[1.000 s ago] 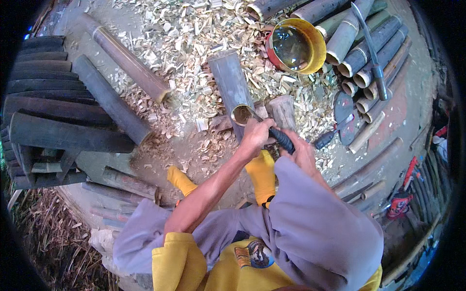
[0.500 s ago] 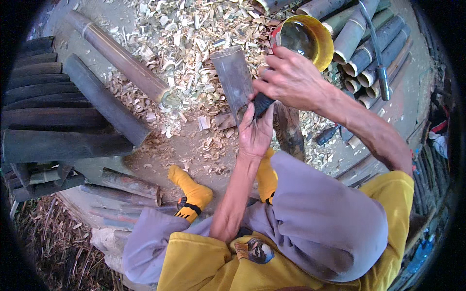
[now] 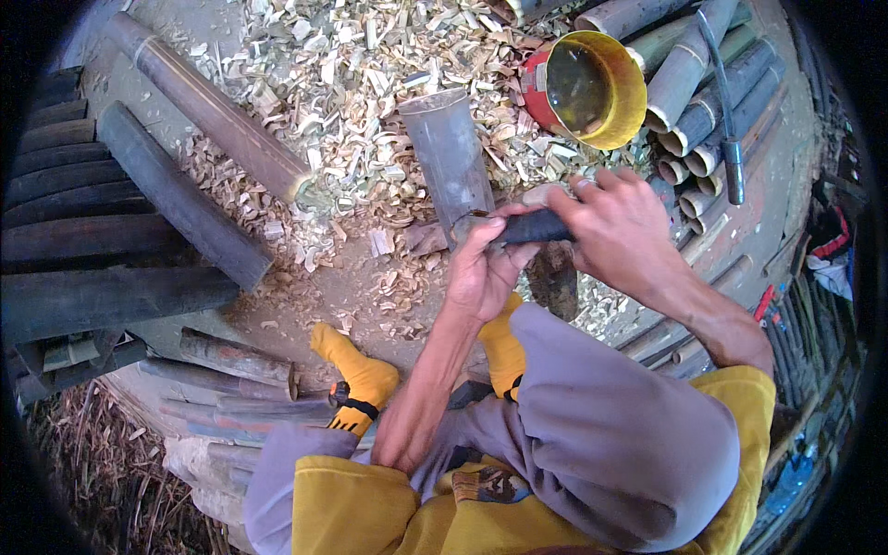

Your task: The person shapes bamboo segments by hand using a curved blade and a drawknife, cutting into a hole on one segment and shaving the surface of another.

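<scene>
My left hand (image 3: 483, 270) is closed around the near end of a dark, handle-like rod (image 3: 532, 228), thumb on top. My right hand (image 3: 624, 227) grips the rod's other end from above, its fingers curled over it. A small pale patch shows by the right fingertips; I cannot make out what it is. Beyond my left thumb, a grey bamboo-like tube (image 3: 449, 153) slants away from me, its lower end meeting the hands. Whether it joins the rod is hidden. A short wooden stump (image 3: 553, 282) stands below the hands.
Pale shavings (image 3: 361, 111) cover the ground ahead. A red and yellow bucket (image 3: 638, 88) holds dark liquid. Cut bamboo tubes (image 3: 708, 111) are stacked at right, with a curved, dark-handled blade (image 3: 733, 162) over them. More dark bamboo (image 3: 120, 277) is piled at left.
My right hand has moved down and right, away from beside the bucket. The dark rod now lies more level and shows more between my hands. The view has shifted slightly.
</scene>
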Demonstrator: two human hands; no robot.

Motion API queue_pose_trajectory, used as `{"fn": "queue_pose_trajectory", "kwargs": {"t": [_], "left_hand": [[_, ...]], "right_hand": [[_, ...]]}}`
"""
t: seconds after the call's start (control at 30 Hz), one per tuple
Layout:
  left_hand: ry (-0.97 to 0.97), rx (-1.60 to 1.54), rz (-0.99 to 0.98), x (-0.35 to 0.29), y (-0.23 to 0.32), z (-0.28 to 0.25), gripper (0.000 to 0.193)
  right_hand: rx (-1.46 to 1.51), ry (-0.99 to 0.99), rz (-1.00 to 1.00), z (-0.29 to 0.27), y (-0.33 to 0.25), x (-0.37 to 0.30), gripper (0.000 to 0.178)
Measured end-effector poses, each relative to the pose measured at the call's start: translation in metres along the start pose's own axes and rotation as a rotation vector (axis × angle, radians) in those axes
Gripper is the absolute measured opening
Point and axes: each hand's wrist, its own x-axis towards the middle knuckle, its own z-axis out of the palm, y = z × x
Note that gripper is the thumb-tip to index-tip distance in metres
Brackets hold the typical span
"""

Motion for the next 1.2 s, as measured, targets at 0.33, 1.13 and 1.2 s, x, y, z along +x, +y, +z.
{"fn": "queue_pose_trajectory", "kwargs": {"t": [0.33,1.13,1.2], "left_hand": [[0.141,-0.475,0.159,0.019,-0.052,0.016,0.026],[0.189,0.107,-0.091,-0.011,-0.046,-0.008,0.036],[0.216,0.117,-0.026,-0.011,-0.047,0.002,0.035]], "right_hand": [[-0.040,-0.283,-0.390,0.019,0.066,0.052,0.024],[0.245,-0.345,-0.141,0.038,0.025,-0.047,0.046],[0.176,-0.375,-0.250,0.034,0.033,-0.029,0.048]]}}
